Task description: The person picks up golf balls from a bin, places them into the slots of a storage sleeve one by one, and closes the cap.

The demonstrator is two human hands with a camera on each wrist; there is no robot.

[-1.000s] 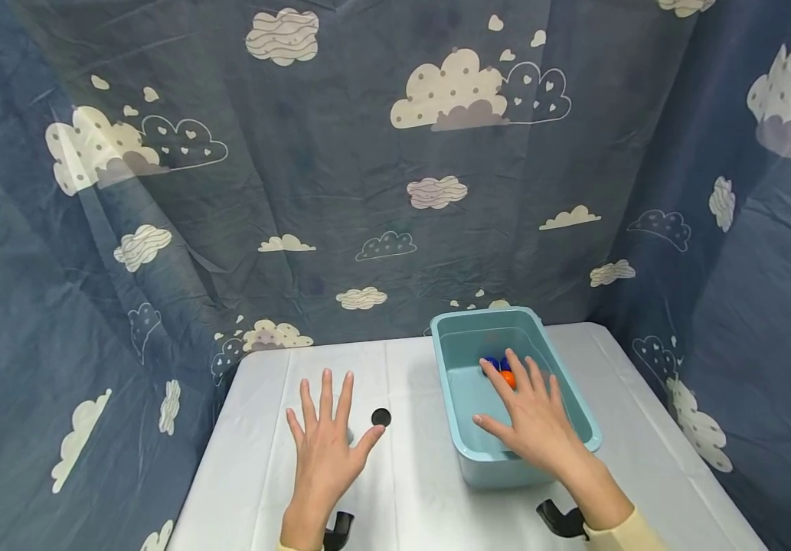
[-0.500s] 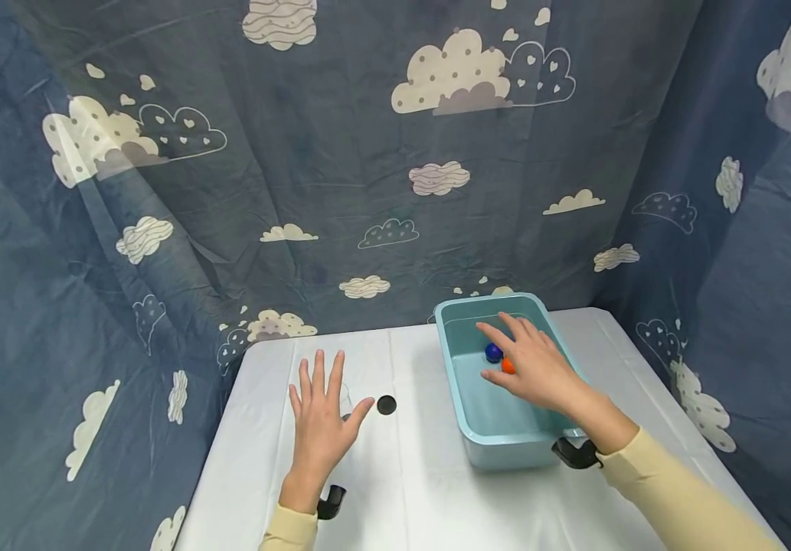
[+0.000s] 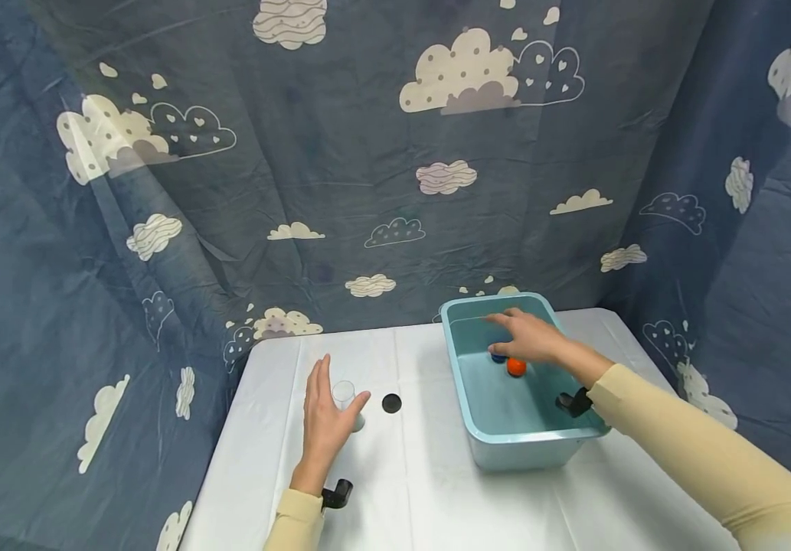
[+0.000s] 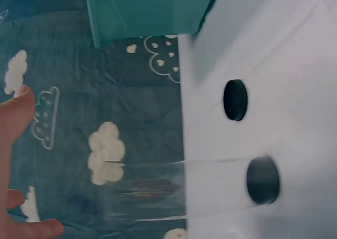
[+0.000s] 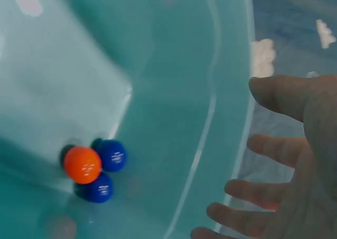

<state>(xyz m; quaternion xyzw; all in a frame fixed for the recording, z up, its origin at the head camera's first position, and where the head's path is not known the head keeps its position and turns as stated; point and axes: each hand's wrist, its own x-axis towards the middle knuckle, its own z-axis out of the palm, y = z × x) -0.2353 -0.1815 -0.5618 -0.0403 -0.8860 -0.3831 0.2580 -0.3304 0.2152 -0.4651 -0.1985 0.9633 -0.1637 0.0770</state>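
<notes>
Right wrist: 3 round balls [image 5: 82, 165] lie in a smooth bin [image 5: 163, 118].

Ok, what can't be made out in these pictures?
Head: the right hand covers all but a sliver of the blue balls.
Head: the left hand hides part of the clear tube.
Left wrist: the left edge cuts that hand off.
Right wrist: print on the orange ball is too small and blurred to read.
</notes>
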